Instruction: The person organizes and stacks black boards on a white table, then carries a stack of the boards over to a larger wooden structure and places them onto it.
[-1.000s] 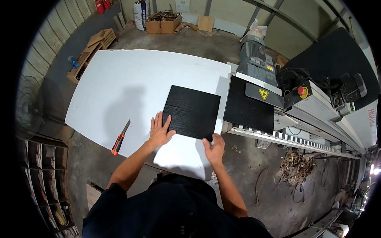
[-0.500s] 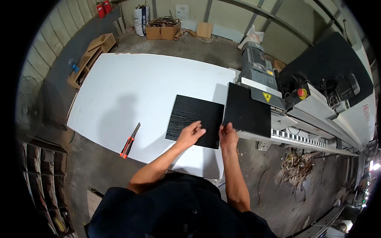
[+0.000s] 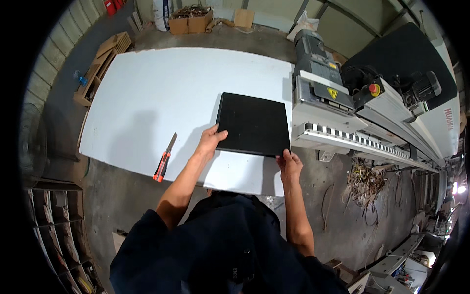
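White worktable (image 3: pixel 147 88) in a workshop, square black panel (image 3: pixel 253 125) over its right part, can't tell if it's resting flat. Left hand (image 3: pixel 209 141) pinches the left edge, thumb on top; right hand (image 3: pixel 290 164) holds the near right corner. Utility knife (image 3: pixel 165 159) lies left, machine (image 3: pixel 318 115) sits right, cardboard box (image 3: pixel 188 25) far back.

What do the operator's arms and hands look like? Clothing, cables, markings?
Each grip is a bare hand: left hand and right hand, no gloves or watches visible. Forearms are uncovered, with no cables or obvious markings. Short, dark navy sleeves end near the elbows.
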`<state>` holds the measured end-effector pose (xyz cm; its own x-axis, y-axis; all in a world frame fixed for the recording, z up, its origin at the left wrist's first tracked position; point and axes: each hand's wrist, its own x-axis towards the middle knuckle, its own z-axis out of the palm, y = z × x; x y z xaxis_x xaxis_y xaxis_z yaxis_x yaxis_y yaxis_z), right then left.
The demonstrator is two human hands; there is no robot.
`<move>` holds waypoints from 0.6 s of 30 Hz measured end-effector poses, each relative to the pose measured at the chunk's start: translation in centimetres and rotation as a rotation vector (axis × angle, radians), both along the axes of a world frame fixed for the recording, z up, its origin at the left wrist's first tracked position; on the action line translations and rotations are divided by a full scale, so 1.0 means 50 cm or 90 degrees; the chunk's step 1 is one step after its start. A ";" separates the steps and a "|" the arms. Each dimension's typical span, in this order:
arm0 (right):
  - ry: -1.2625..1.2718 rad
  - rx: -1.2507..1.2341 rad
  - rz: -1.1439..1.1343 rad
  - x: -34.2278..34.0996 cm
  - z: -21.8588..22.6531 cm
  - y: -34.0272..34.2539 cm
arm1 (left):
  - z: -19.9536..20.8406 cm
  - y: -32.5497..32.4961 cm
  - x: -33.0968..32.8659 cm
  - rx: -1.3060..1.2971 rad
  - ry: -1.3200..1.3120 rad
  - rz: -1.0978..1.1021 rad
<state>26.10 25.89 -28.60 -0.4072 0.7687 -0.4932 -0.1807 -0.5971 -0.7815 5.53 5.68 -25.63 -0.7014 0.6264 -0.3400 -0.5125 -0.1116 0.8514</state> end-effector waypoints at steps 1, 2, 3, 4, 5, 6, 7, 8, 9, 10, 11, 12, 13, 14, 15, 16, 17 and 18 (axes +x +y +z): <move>-0.053 0.133 0.052 -0.003 -0.006 -0.002 | -0.019 -0.010 -0.012 -0.048 0.025 -0.011; -0.105 0.267 0.101 0.004 -0.017 0.003 | -0.020 -0.011 -0.018 -0.056 0.018 -0.009; -0.250 0.565 0.101 0.041 -0.065 0.047 | -0.007 0.020 -0.016 -0.252 0.253 -0.027; -0.253 0.558 0.110 0.043 -0.064 0.044 | -0.012 0.014 -0.015 -0.460 0.487 -0.023; -0.327 0.651 0.157 0.045 -0.062 0.042 | -0.016 -0.002 -0.009 -0.462 0.584 0.018; -0.402 0.744 0.204 0.051 -0.060 0.038 | -0.020 -0.022 0.000 -0.469 0.578 0.016; -0.394 0.637 0.299 0.043 -0.041 0.021 | -0.011 -0.048 0.009 -0.509 0.647 -0.060; -0.398 0.641 0.297 0.040 -0.030 0.018 | -0.006 -0.055 0.019 -0.534 0.718 -0.142; -0.447 0.724 0.336 0.035 -0.021 0.016 | -0.021 -0.061 0.026 -0.541 0.742 -0.175; -0.494 0.803 0.375 0.031 -0.018 0.008 | -0.031 -0.064 0.027 -0.538 0.743 -0.179; -0.480 0.829 0.333 0.021 -0.016 0.005 | -0.042 -0.064 0.029 -0.527 0.771 -0.169; -0.484 0.827 0.332 0.019 -0.009 0.010 | -0.053 -0.063 0.032 -0.517 0.798 -0.158; -0.482 0.839 0.323 0.017 -0.010 0.011 | -0.053 -0.060 0.033 -0.519 0.800 -0.162; -0.479 0.851 0.315 0.014 -0.012 0.011 | -0.053 -0.056 0.034 -0.516 0.815 -0.146; -0.478 0.847 0.316 0.012 -0.013 0.012 | -0.053 -0.053 0.036 -0.514 0.830 -0.130; -0.498 0.863 0.328 0.010 -0.016 0.016 | -0.053 -0.053 0.036 -0.522 0.829 -0.132; -0.517 0.879 0.341 0.011 -0.019 0.019 | -0.053 -0.053 0.036 -0.513 0.820 -0.118; -0.512 0.874 0.346 0.016 -0.020 0.024 | -0.053 -0.052 0.037 -0.504 0.810 -0.104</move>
<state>26.91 27.08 -29.58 -0.7471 0.6409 0.1763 0.4793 0.7031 -0.5253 7.38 3.06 -28.28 -0.7223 0.6759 0.1462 0.6322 0.5597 0.5358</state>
